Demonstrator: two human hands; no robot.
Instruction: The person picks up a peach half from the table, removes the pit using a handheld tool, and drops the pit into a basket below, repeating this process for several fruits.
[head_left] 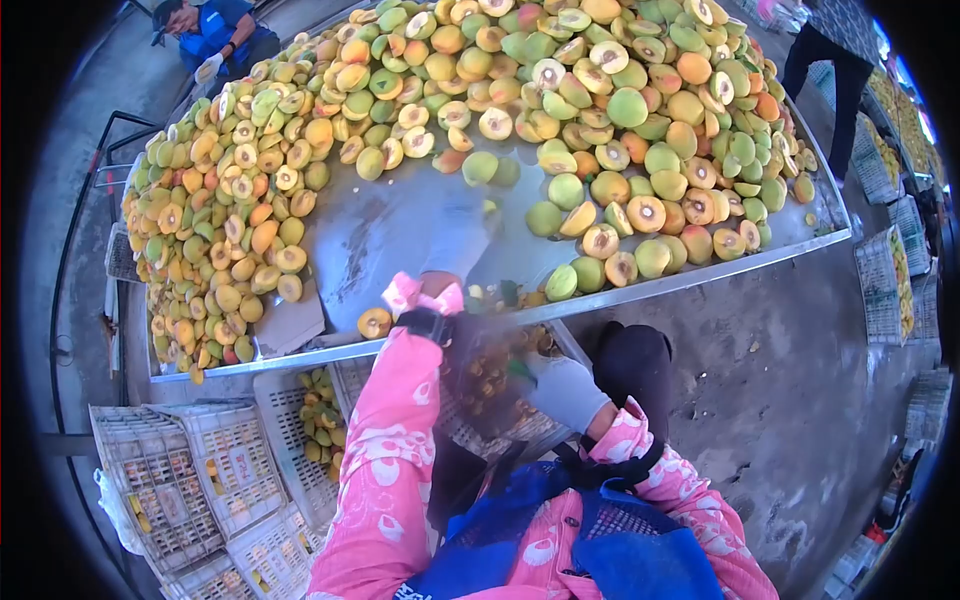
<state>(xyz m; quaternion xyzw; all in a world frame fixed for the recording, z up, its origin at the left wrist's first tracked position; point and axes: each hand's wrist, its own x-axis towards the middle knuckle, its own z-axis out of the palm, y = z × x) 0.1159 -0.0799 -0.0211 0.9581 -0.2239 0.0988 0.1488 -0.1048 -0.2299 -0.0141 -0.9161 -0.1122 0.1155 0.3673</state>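
My left hand (460,235), in a pale glove and smeared by motion, reaches over the metal table (370,225). Its fingers are too blurred to read; green fruit (480,168) lies just beyond it. Below the table's near edge is my right hand (565,390), also gloved, with its fingers closed round something blurred and greenish that I cannot make out. Beside and under it, a crate (575,345) holds blurred fruit pieces. A halved fruit (374,322) lies at the table edge, left of my left wrist.
Whole and halved yellow-green fruit (430,70) is heaped across the table. Plastic crates (235,465) stand at lower left, more crates (880,290) at right. A person in blue (215,40) is at the far left; another person's dark-clad legs (835,75) show at upper right.
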